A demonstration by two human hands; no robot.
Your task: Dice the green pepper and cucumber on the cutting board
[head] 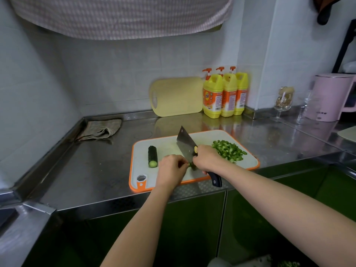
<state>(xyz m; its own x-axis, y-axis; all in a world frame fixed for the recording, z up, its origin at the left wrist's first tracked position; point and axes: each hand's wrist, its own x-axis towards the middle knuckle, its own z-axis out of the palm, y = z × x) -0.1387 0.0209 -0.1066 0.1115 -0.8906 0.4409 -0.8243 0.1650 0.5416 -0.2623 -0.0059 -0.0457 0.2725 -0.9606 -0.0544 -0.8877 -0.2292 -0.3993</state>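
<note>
Yellow bottles (223, 95) and a spare board (177, 97) stand far back. On the cutting board (165, 148) a cucumber piece (152, 156) lies left, diced greens (228, 150) right. Right hand (208, 158) grips the knife (185, 143); left hand (172, 166), curled, pinches a green piece (191, 165) beside it.

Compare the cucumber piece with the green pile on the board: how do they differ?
The cucumber piece is one solid dark cylinder; the green pile is many small diced bits. The cucumber piece lies left of the cleaver, the green pile right of it. Both rest on the cutting board.
</note>
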